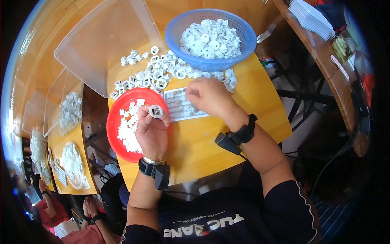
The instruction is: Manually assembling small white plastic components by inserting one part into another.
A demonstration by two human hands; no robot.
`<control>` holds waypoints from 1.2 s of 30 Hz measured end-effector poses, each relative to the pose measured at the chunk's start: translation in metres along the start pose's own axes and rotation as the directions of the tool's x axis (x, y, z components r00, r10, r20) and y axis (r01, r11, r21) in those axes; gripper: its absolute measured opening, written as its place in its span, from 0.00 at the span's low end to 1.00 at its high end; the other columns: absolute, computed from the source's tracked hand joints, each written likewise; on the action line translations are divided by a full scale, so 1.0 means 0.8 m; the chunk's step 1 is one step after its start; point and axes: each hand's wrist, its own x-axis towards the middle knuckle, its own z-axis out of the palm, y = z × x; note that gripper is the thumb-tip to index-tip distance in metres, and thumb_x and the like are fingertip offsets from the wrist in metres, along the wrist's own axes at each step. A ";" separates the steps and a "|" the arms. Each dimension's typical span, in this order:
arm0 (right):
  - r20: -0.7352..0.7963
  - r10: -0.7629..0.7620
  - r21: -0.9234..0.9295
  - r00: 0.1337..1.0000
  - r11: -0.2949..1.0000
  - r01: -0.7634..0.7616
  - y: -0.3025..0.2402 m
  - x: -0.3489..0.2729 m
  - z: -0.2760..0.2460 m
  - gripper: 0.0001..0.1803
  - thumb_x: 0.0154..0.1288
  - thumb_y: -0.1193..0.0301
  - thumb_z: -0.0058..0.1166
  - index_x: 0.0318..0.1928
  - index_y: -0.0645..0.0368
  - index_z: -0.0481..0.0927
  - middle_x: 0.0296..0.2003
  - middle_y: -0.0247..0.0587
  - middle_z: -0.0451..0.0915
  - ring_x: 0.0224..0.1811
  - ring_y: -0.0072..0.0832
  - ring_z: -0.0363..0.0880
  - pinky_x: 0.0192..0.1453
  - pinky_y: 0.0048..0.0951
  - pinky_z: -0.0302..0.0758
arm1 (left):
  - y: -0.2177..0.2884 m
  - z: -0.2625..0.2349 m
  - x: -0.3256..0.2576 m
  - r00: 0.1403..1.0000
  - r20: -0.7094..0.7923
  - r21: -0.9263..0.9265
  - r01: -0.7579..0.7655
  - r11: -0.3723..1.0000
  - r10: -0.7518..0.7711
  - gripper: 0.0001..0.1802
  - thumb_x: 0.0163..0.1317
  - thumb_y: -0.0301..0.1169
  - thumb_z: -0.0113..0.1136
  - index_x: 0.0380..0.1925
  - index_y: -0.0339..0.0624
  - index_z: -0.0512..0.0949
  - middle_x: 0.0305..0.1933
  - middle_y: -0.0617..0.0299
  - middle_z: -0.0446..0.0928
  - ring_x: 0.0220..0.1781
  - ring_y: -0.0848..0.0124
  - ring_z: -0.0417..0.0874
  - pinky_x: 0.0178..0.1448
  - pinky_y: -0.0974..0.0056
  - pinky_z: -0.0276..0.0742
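Observation:
My left hand (152, 132) is closed round a small round white plastic part (156, 111) with dark and metallic bits in its opening. It hovers over the right rim of a red bowl (112, 129), which holds many small white pieces and a few orange-brown ones. My right hand (210, 97) has its fingers curled together above a white tray (191, 117) with rows of pale round pieces. Whatever its fingertips hold, if anything, is hidden. Behind both hands lies a loose heap of white round parts (158, 73).
A blue mesh basket (172, 38) full of white parts stands at the back of the yellow table (203, 150). A clear plastic panel (105, 40) rises at the back left. Other people's hands (91, 207) show at the lower left, near another table (91, 181).

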 end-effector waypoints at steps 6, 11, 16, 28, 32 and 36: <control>0.057 -0.249 -0.380 0.967 0.890 0.251 0.008 -0.012 0.025 0.05 0.55 0.70 0.58 0.27 0.58 0.82 0.31 0.46 0.79 0.36 0.44 0.80 0.40 0.45 0.77 | -0.001 0.004 -0.003 1.000 -0.007 -0.046 0.030 0.998 -0.030 0.11 0.62 0.34 0.56 0.40 0.42 0.70 0.32 0.60 0.74 0.33 0.67 0.73 0.39 0.65 0.69; 0.086 -0.205 -0.414 0.975 0.883 0.222 0.006 -0.012 0.031 0.02 0.55 0.73 0.57 0.27 0.56 0.80 0.30 0.41 0.77 0.39 0.43 0.77 0.42 0.45 0.73 | -0.003 0.004 -0.002 0.995 0.051 -0.120 0.090 0.989 -0.084 0.12 0.61 0.34 0.58 0.40 0.41 0.70 0.31 0.59 0.75 0.32 0.66 0.75 0.40 0.65 0.70; 0.061 -0.250 -0.360 0.966 0.897 0.255 0.009 -0.012 0.027 0.02 0.55 0.74 0.58 0.27 0.57 0.80 0.28 0.42 0.76 0.38 0.44 0.76 0.42 0.44 0.72 | -0.003 -0.003 0.000 0.982 0.124 -0.237 0.167 0.957 -0.141 0.11 0.61 0.33 0.57 0.40 0.40 0.71 0.34 0.58 0.76 0.35 0.66 0.75 0.43 0.64 0.71; -0.205 -0.325 0.245 0.923 0.896 0.369 -0.035 -0.016 0.026 0.04 0.57 0.79 0.58 0.34 0.61 0.78 0.31 0.44 0.80 0.32 0.40 0.80 0.35 0.34 0.75 | -0.004 0.001 -0.002 0.983 0.078 -0.273 0.183 0.945 -0.167 0.09 0.63 0.32 0.55 0.40 0.41 0.72 0.34 0.56 0.77 0.35 0.66 0.76 0.43 0.66 0.71; -0.257 -0.473 0.113 0.843 0.852 0.512 -0.038 -0.019 0.031 0.06 0.57 0.79 0.58 0.35 0.59 0.76 0.29 0.43 0.78 0.32 0.42 0.78 0.36 0.37 0.75 | -0.007 0.007 -0.005 0.987 0.049 -0.150 0.161 0.975 -0.155 0.09 0.65 0.32 0.53 0.40 0.41 0.71 0.34 0.58 0.77 0.32 0.70 0.76 0.40 0.68 0.70; -0.242 -0.511 0.013 0.825 0.848 0.530 -0.045 -0.022 0.032 0.08 0.56 0.79 0.57 0.37 0.58 0.75 0.29 0.43 0.76 0.33 0.43 0.77 0.37 0.40 0.75 | -0.008 0.006 -0.007 0.986 0.052 -0.099 0.163 0.982 -0.158 0.08 0.65 0.32 0.53 0.40 0.41 0.71 0.35 0.59 0.78 0.33 0.72 0.76 0.40 0.69 0.70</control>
